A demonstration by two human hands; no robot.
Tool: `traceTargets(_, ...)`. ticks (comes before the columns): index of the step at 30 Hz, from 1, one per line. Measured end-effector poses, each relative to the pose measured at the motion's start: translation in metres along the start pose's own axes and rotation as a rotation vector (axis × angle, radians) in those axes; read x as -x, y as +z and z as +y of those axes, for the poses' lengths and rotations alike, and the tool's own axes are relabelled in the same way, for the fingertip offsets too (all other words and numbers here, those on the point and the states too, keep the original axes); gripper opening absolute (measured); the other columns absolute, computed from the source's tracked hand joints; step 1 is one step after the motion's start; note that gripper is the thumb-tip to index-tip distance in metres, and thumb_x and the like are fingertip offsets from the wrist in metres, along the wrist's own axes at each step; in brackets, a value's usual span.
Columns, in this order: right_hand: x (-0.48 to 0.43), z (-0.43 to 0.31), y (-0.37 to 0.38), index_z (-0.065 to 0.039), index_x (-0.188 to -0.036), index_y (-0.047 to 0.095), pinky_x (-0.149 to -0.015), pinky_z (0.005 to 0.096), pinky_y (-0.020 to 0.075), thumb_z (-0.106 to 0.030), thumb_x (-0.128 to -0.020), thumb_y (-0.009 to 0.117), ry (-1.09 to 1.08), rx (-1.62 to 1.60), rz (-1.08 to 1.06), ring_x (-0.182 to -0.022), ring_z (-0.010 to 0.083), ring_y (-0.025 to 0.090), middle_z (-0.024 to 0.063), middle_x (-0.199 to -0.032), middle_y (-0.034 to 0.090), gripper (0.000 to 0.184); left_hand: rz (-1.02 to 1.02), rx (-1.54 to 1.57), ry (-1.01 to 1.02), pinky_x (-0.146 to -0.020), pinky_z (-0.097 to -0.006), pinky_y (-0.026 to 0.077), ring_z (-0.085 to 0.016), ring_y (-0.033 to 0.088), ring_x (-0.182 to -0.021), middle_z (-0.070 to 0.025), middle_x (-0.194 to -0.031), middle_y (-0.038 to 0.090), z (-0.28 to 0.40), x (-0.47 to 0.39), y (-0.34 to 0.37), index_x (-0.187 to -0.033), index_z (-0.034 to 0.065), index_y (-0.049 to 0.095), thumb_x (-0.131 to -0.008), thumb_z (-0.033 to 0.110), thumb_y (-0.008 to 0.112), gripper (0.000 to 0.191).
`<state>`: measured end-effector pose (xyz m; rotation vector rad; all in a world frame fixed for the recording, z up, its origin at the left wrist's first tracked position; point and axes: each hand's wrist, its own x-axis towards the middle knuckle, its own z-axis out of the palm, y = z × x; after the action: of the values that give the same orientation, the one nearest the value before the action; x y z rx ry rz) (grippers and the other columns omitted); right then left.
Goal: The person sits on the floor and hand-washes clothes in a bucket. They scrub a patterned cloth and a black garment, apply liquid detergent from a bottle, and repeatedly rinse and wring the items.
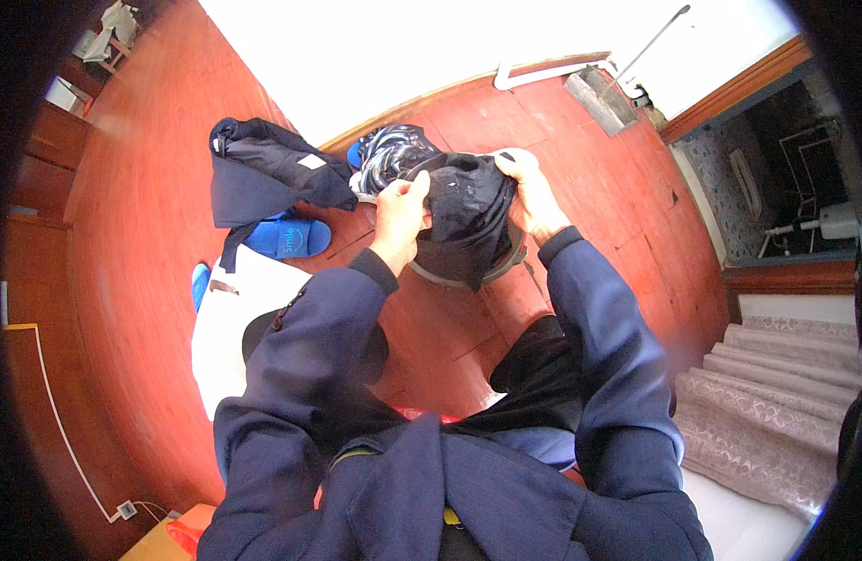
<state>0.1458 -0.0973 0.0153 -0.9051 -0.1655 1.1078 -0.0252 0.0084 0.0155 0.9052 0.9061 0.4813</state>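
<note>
In the head view, a dark wet-looking cloth point(466, 210) is spread between my two hands, over a round basin point(504, 271) whose rim shows below it. My left hand point(400, 216) pinches the cloth's left edge between thumb and fingers. My right hand point(532, 193) grips its upper right edge. The basin's inside is mostly hidden by the cloth. Just beyond my left hand lies a patterned black and white fabric point(396, 156). A dark garment point(269, 168) with a white label is heaped farther left.
Blue slippers point(287, 238) lie on the red floor, partly under the dark garment. White material point(227, 343) is beside my left arm. A grey trough-like box point(599, 99) stands by the wall, near a white pipe point(543, 73). Patterned grey curtain fabric point(760, 414) hangs at the right.
</note>
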Motion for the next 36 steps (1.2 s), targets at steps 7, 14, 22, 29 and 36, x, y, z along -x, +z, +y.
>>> traceTargets(7, -0.006, 0.004, -0.010, 0.000, -0.095, 0.063, -0.079, 0.0342, 0.0535, -0.006, -0.089, 0.059, -0.046, 0.101, 0.044, -0.081, 0.0206, 0.064, 0.0090, -0.091, 0.067, 0.010, 0.027, 0.002, -0.117, -0.046, -0.0257, 0.043, -0.011, 0.050, -0.059, -0.0004, -0.075, 0.054, -0.002, 0.001, 0.001, -0.087, 0.0084, 0.055, -0.084, 0.033, 0.074, 0.032)
traceTargets(14, -0.005, 0.001, -0.008, 0.000, -0.101, 0.061, -0.083, 0.0369, 0.0536, -0.005, -0.090, 0.055, 0.045, 0.036, 0.135, -0.085, 0.0227, 0.066, 0.0111, -0.096, 0.067, 0.013, -0.197, 0.213, -0.257, -0.062, -0.0273, 0.046, -0.012, 0.056, -0.070, 0.0004, -0.085, 0.064, -0.009, -0.006, -0.009, -0.093, 0.0118, 0.061, -0.082, 0.023, 0.076, 0.022)
traceTargets(22, -0.008, 0.000, -0.015, 0.001, -0.097, 0.063, -0.080, 0.0357, 0.0537, -0.004, -0.087, 0.056, 0.017, 0.083, 0.178, -0.084, 0.0223, 0.065, 0.0107, -0.094, 0.068, 0.013, -0.219, 0.144, -0.236, -0.067, -0.0286, 0.048, -0.014, 0.058, -0.076, 0.0003, -0.088, 0.063, -0.009, -0.005, -0.010, -0.095, 0.0118, 0.062, -0.083, 0.015, 0.073, 0.016)
traceTargets(29, -0.011, -0.002, -0.025, 0.000, -0.089, 0.064, -0.074, 0.0304, 0.0517, -0.002, -0.084, 0.059, -0.113, 0.210, 0.130, -0.076, 0.0173, 0.062, 0.0074, -0.088, 0.067, 0.008, -0.041, -0.145, -0.095, -0.067, -0.0330, 0.051, -0.015, 0.059, -0.075, 0.0003, -0.089, 0.063, -0.005, -0.001, -0.006, -0.091, 0.0141, 0.062, -0.084, 0.020, 0.072, 0.013)
traceTargets(36, -0.008, -0.007, -0.024, 0.001, -0.099, 0.062, -0.075, 0.0274, 0.0502, -0.005, -0.087, 0.060, -0.129, 0.426, 0.032, -0.079, 0.0133, 0.062, 0.0048, -0.091, 0.066, 0.014, -0.056, -0.221, 0.124, -0.054, -0.0249, 0.047, -0.009, 0.056, -0.066, 0.0022, -0.076, 0.060, 0.016, -0.003, -0.005, -0.084, 0.0092, 0.063, -0.080, 0.009, 0.074, 0.012)
